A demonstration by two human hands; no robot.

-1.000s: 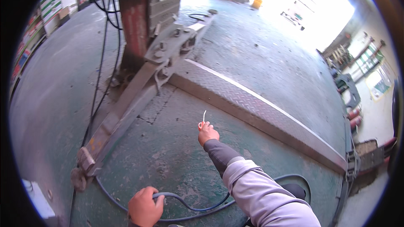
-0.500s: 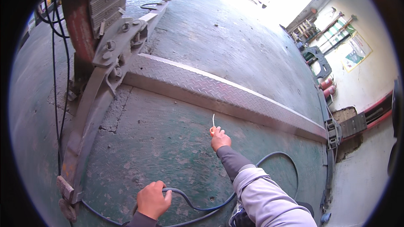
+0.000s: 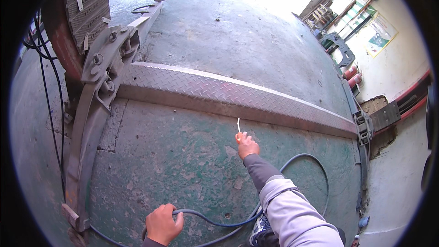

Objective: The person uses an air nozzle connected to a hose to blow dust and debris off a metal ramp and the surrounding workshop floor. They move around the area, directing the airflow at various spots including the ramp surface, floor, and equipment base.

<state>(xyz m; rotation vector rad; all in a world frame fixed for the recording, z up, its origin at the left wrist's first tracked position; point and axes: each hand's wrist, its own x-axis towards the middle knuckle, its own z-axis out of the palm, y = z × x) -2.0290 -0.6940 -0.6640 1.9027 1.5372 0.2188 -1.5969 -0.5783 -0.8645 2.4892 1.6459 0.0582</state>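
A light grey sleeve with a darker grey cuff (image 3: 257, 168) covers the right arm; both hands are bare.

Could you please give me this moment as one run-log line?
left hand: grips hose | right hand: holds thin white stick | floor: green concrete

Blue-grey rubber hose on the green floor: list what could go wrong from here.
1. The blue-grey rubber hose, gripped by the left hand, loops beside the person's dark shoe; it could catch the foot.
2. The raised checker-plate steel ramp lies just ahead of the right hand; possibly a trip edge.
3. The thin white stick, pinched at its lower end, may slip.
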